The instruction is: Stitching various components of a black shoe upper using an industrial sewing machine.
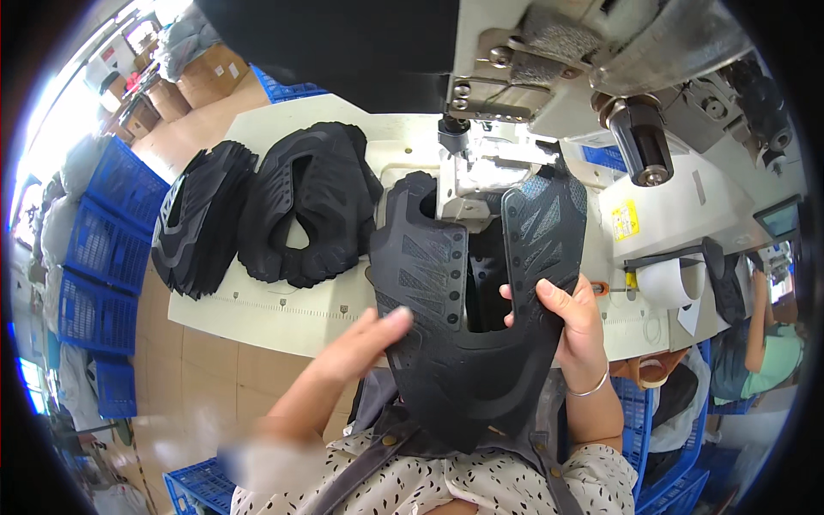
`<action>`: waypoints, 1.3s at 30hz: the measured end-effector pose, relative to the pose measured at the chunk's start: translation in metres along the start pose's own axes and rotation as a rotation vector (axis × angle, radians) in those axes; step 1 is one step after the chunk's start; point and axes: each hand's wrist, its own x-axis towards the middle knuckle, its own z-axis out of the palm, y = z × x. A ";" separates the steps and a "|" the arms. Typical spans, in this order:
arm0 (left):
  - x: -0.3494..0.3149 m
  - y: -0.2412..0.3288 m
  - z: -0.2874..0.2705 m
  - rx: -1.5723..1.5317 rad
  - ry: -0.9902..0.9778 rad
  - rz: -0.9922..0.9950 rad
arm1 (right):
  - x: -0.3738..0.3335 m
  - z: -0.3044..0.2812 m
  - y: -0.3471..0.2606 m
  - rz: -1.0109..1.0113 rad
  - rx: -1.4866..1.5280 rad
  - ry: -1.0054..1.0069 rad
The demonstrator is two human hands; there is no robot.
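Note:
A black shoe upper [463, 369], flat with perforated eyelet edges and a textured pattern, lies at the front of the sewing machine. Its far end is beneath the machine head [493, 167], and its pointed near end hangs toward my lap. With thumb on top and fingers underneath, my right hand [579, 326] grips its right side beside the lacing gap. My left hand [360, 343] is at the upper's left edge, fingers stretched out, its thumb side overlapping the edge. Through the gap another dark layer [487, 283] shows.
Two stacks of black shoe uppers, one stack [197, 223] leaning and another stack [305, 206], sit on the white machine table [257, 318] at left. Blue crates [107, 257] line the left side. A person [760, 352] in green works at far right. A white roll [669, 283] stands right.

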 end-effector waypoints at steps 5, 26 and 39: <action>0.007 0.032 0.051 -0.149 -0.180 0.255 | -0.004 0.008 0.001 -0.112 -0.037 0.093; 0.029 0.063 0.065 -0.087 -0.129 0.336 | 0.014 0.004 -0.013 -0.154 -0.043 0.083; 0.039 0.067 0.069 -0.056 -0.149 0.391 | 0.012 -0.002 -0.005 -0.348 -0.113 0.051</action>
